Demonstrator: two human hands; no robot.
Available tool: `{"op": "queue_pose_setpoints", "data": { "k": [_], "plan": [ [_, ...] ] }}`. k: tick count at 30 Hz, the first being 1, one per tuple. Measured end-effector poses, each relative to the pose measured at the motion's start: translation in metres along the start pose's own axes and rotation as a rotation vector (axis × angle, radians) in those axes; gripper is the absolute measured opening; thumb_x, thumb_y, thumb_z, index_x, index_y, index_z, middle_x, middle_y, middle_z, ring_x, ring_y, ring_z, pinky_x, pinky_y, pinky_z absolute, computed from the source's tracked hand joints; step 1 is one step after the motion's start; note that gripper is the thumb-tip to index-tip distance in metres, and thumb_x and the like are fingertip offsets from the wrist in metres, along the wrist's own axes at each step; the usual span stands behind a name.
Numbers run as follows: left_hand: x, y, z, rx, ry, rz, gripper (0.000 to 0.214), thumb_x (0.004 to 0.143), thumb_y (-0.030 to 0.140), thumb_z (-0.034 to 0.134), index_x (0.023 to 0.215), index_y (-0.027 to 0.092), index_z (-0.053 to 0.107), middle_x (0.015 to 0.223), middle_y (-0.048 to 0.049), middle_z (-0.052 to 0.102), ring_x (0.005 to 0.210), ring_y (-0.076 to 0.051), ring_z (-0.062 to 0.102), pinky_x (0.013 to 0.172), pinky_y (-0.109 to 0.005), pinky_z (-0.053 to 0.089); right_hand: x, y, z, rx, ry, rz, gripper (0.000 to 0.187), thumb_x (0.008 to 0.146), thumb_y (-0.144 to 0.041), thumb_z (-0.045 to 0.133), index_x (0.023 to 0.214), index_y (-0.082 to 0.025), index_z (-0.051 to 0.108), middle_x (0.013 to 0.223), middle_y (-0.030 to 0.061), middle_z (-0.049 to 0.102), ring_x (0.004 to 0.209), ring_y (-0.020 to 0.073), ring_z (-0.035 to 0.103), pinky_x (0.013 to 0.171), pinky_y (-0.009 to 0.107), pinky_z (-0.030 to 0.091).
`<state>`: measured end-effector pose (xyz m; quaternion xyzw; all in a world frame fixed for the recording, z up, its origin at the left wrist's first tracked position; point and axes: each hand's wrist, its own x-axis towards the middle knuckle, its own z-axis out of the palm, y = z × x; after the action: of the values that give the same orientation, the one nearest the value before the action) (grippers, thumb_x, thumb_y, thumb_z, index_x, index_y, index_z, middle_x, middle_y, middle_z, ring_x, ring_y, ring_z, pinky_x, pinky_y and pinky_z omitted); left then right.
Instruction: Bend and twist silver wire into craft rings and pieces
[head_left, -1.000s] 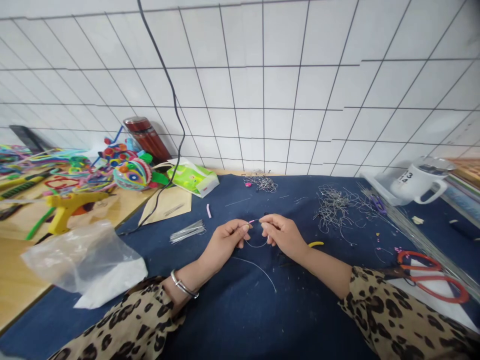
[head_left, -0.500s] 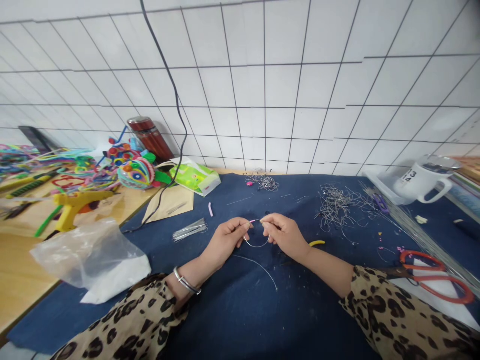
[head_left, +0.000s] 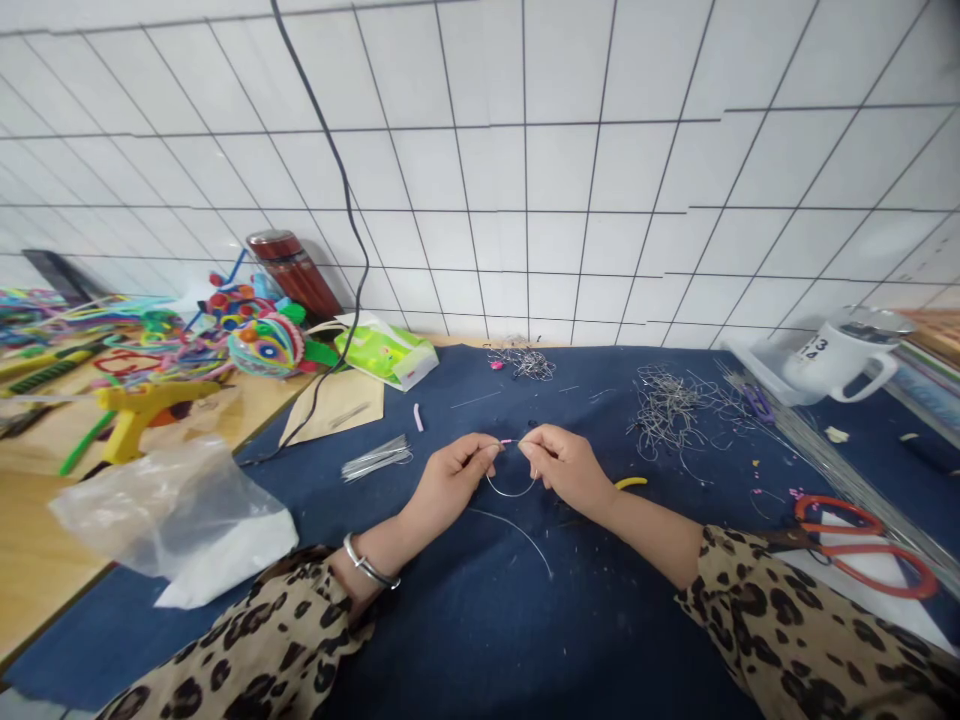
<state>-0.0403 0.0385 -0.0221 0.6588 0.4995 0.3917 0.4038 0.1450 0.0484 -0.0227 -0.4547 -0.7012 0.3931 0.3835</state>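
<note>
Between my hands is a thin silvery wire (head_left: 511, 495) bent into a small loop, with a short pink sleeve (head_left: 507, 442) around it at the top. My left hand (head_left: 455, 475) pinches the wire at the left end of the sleeve, thumb against fingers. From the other side my right hand (head_left: 568, 466) pinches it a little to the right of the sleeve. Another curved wire (head_left: 521, 535) lies on the dark blue cloth (head_left: 480, 620) just below. A yellow handle (head_left: 631, 482) shows beside my right wrist; the rest of that tool is hidden.
Tangled wire (head_left: 667, 412) lies right of centre, with red-handled scissors (head_left: 874, 550) nearer me. A bundle of straight wires (head_left: 375, 458), a clear plastic bag (head_left: 180, 510) and a yellow glue gun (head_left: 146, 410) are at left. A white mug (head_left: 844, 355) stands at back right.
The view has shifted slightly. Both hands keep their pinch on the wire loop, and a little more of the pink sleeve shows between them.
</note>
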Motion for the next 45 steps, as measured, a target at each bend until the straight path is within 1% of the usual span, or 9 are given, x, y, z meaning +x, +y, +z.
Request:
{"op": "queue_pose_setpoints", "data": {
  "k": [6, 13, 17, 20, 24, 29, 33, 39, 45],
  "plan": [
    [0.000, 0.001, 0.001, -0.175, -0.113, -0.053, 0.030, 0.082, 0.038, 0.052, 0.101, 0.016, 0.057, 0.068, 0.0007, 0.058, 0.052, -0.008, 0.049, 0.052, -0.021, 0.038, 0.001, 0.002, -0.002, -0.004, 0.111, 0.005, 0.020, 0.085, -0.033, 0.045, 0.079, -0.020, 0.058, 0.060, -0.0033, 0.056, 0.050, 0.0082, 0.049, 0.053, 0.020, 0.040],
    [0.003, -0.008, 0.001, -0.088, -0.060, -0.043, 0.028, 0.080, 0.036, 0.053, 0.100, 0.016, 0.057, 0.061, 0.0020, 0.058, 0.046, -0.008, 0.047, 0.048, -0.020, 0.038, 0.001, 0.002, -0.002, 0.022, 0.107, 0.017, 0.021, 0.086, -0.034, 0.044, 0.080, -0.020, 0.058, 0.061, -0.0028, 0.057, 0.049, 0.0081, 0.049, 0.051, 0.019, 0.040],
    [0.005, -0.006, -0.003, -0.029, -0.081, -0.048, 0.029, 0.080, 0.036, 0.053, 0.102, 0.017, 0.056, 0.061, 0.0025, 0.057, 0.046, -0.008, 0.047, 0.048, -0.020, 0.038, 0.003, 0.006, -0.001, 0.044, 0.060, 0.053, 0.023, 0.086, -0.036, 0.043, 0.083, -0.019, 0.058, 0.059, -0.0030, 0.058, 0.045, 0.0074, 0.048, 0.048, 0.019, 0.039],
    [0.009, -0.006, -0.017, 0.057, -0.098, -0.045, 0.032, 0.079, 0.037, 0.053, 0.105, 0.018, 0.056, 0.061, 0.0024, 0.057, 0.045, -0.009, 0.048, 0.047, -0.021, 0.039, 0.005, 0.007, -0.002, 0.068, 0.052, 0.081, 0.027, 0.087, -0.038, 0.040, 0.088, -0.018, 0.059, 0.059, -0.0027, 0.058, 0.044, 0.0075, 0.049, 0.047, 0.019, 0.039],
    [0.019, -0.010, -0.049, 0.288, -0.150, -0.037, 0.033, 0.079, 0.040, 0.052, 0.103, 0.020, 0.061, 0.061, -0.0005, 0.062, 0.049, -0.014, 0.055, 0.048, -0.024, 0.040, 0.006, 0.006, -0.002, 0.091, 0.054, 0.109, 0.028, 0.087, -0.039, 0.040, 0.090, -0.018, 0.059, 0.061, -0.0020, 0.058, 0.045, 0.0079, 0.049, 0.046, 0.019, 0.039],
    [0.027, -0.013, -0.075, 0.688, -0.017, 0.132, 0.035, 0.079, 0.040, 0.053, 0.108, 0.022, 0.061, 0.090, -0.0064, 0.068, 0.082, -0.022, 0.061, 0.072, -0.030, 0.044, 0.007, 0.006, -0.001, 0.055, 0.053, 0.118, 0.028, 0.085, -0.040, 0.041, 0.087, -0.019, 0.059, 0.061, -0.0017, 0.058, 0.045, 0.0086, 0.049, 0.047, 0.020, 0.040],
    [0.025, -0.012, -0.069, 0.686, -0.110, 0.233, 0.038, 0.081, 0.039, 0.052, 0.114, 0.022, 0.057, 0.110, -0.0079, 0.062, 0.099, -0.023, 0.057, 0.087, -0.034, 0.041, 0.008, 0.009, 0.000, 0.010, 0.043, 0.099, 0.024, 0.085, -0.037, 0.043, 0.084, -0.019, 0.059, 0.063, -0.0017, 0.059, 0.047, 0.0091, 0.051, 0.051, 0.021, 0.041],
    [0.021, -0.014, -0.051, 0.609, -0.348, 0.358, 0.055, 0.075, 0.038, 0.062, 0.126, 0.024, 0.047, 0.129, -0.0090, 0.051, 0.121, -0.024, 0.043, 0.101, -0.038, 0.031, 0.008, 0.009, 0.001, -0.018, -0.003, 0.087, 0.022, 0.085, -0.034, 0.043, 0.085, -0.020, 0.060, 0.063, -0.0023, 0.059, 0.048, 0.0091, 0.052, 0.052, 0.021, 0.042],
    [0.024, -0.024, -0.047, 0.643, -0.388, 0.378, 0.059, 0.074, 0.041, 0.063, 0.128, 0.026, 0.046, 0.131, -0.0101, 0.049, 0.123, -0.028, 0.039, 0.100, -0.043, 0.028, 0.009, 0.008, 0.001, -0.027, -0.038, 0.089, 0.022, 0.085, -0.035, 0.044, 0.085, -0.020, 0.060, 0.062, -0.0024, 0.059, 0.048, 0.0090, 0.052, 0.052, 0.021, 0.042]
  ]
}}
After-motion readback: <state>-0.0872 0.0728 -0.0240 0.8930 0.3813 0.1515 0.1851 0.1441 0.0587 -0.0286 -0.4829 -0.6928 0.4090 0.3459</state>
